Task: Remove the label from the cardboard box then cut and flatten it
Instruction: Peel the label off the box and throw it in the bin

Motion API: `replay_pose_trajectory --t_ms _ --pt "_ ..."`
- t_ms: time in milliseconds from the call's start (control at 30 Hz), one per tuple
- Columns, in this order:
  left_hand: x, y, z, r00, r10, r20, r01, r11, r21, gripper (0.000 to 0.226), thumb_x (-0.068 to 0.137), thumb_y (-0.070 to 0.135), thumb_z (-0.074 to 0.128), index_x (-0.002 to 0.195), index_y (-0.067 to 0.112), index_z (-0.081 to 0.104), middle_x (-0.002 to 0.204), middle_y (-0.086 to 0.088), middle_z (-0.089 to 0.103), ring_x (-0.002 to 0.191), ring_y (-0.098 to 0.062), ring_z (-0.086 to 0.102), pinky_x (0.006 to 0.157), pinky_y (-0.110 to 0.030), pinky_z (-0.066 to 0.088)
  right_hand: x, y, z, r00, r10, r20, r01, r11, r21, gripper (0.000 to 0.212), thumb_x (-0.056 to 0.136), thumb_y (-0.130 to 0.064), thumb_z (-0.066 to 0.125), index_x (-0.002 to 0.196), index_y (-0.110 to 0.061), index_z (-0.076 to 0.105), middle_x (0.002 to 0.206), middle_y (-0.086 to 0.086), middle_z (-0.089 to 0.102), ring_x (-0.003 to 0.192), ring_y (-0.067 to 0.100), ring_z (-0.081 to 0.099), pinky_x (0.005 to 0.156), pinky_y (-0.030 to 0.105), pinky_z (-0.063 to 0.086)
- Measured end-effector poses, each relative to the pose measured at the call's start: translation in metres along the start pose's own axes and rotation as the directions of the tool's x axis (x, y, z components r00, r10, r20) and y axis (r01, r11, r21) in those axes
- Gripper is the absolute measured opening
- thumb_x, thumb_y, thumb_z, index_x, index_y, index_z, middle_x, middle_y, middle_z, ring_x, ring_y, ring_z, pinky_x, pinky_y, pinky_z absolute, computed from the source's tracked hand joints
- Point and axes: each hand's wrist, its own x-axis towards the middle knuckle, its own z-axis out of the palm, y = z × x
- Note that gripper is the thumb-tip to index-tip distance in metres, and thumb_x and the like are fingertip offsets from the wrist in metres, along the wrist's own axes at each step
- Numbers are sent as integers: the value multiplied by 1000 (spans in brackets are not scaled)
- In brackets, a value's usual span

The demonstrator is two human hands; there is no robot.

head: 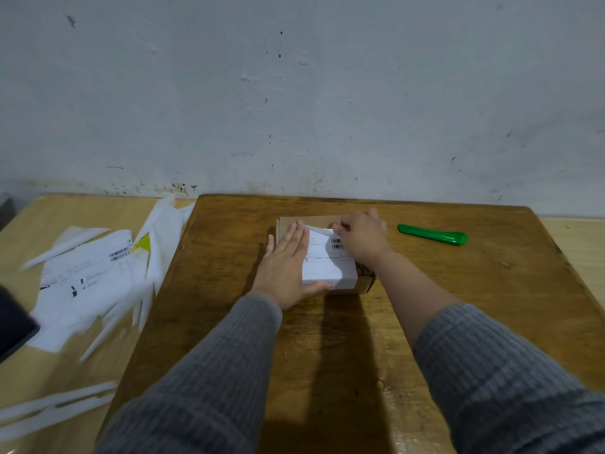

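A small cardboard box [365, 283] sits on a dark wooden surface [442, 306], near its far edge and close to a scuffed pale wall [294, 93]. A white shipping label [327, 263] printed with barcodes and lines of text covers most of the box's top and wraps down over its near side.

The left hand [288, 267] lies flat on the left part of the box, fingers straight and together and pointing away from the person, the thumb stretched along the near edge against the label's lower border. This grip is fully open and clasps nothing; it only presses down on the box.

The right hand [361, 235] is at the far end of the box, its fingers curled. Thumb and forefinger pinch the far edge of the label, which is lifted and curled up off the cardboard there, while the rest of the label lies stuck down.

To the right of the box, apart from it, a green utility knife [432, 234] lies on the surface, untouched. Both forearms wear grey ribbed knit sleeves [203, 381].

On the left, a lighter wooden table [49, 371] adjoins the surface. It carries a loose heap of peeled labels [88, 273] and white paper strips [52, 411], somewhat blurred, with a scrap of yellow among them. A dark object at the far left edge is cut off by the frame and cannot be identified.
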Motion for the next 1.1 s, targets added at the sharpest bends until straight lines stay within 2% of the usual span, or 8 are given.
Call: replay_pose_trajectory --t_ms 200,300,367,467,667,867,1000,1100 --pt "-2 1 1 1000 -10 -14 10 1000 -6 112 80 76 46 153 15 -12 161 1 -19 147 -12 -17 119 -46 -10 -3 0 2 995 67 -67 -49 968 247 13 94 -30 53 101 -31 63 93 -5 67 101 18 56 90 34 25" --pt "-2 1 2 1000 -13 -17 12 1000 -15 111 80 76 46 153 15 -11 161 1 -19 147 -12 -18 119 -46 -10 -3 -3 2 994 102 -33 -86 943 321 20 93 -25 53 103 -43 55 90 -5 67 98 18 55 88 35 24" --pt "-2 1 2 1000 -13 -16 13 1000 -17 110 80 75 46 154 15 -10 161 1 -18 147 -12 -18 119 -47 -9 -4 -6 6 994 104 -40 -90 963 256 15 96 -31 47 95 -41 59 100 -2 66 108 22 48 84 35 22" --pt "-2 1 1 1000 -11 -24 11 1000 -18 108 81 75 45 154 15 -8 161 1 -17 147 -12 -17 119 -47 -8 -6 -8 10 997 65 -51 -61 995 75 20 91 -38 54 108 -34 64 114 0 63 117 23 39 89 37 24" --pt "-3 1 1 998 -31 -54 28 998 -51 114 78 76 49 154 12 -8 162 -1 -14 148 -13 -15 119 -47 -10 -10 -11 7 989 -42 -139 38 999 -28 18 90 -33 56 101 -28 70 107 -2 66 107 20 38 81 32 17" --pt "-3 -1 2 997 -19 -77 8 989 -147 117 76 70 60 154 12 -7 163 1 -12 147 -11 -13 115 -38 -11 -14 -11 13 948 -232 -217 162 941 -296 25 92 -32 50 97 -25 73 123 0 51 122 27 34 107 42 12" --pt "-3 -1 3 996 -28 -87 16 991 -131 116 76 72 58 154 14 -4 163 3 -9 147 -10 -11 116 -39 -10 -8 -12 6 953 -283 -110 245 931 -270 26 94 -24 46 97 -25 72 109 -6 59 111 21 40 92 35 14" --pt "-3 -1 3 997 -38 -72 30 994 -105 116 76 74 56 154 15 -5 163 4 -10 148 -10 -11 120 -44 -6 -8 -14 6 982 -178 -62 167 974 -150 25 95 -20 45 85 -27 68 94 -9 64 102 19 45 77 33 13"
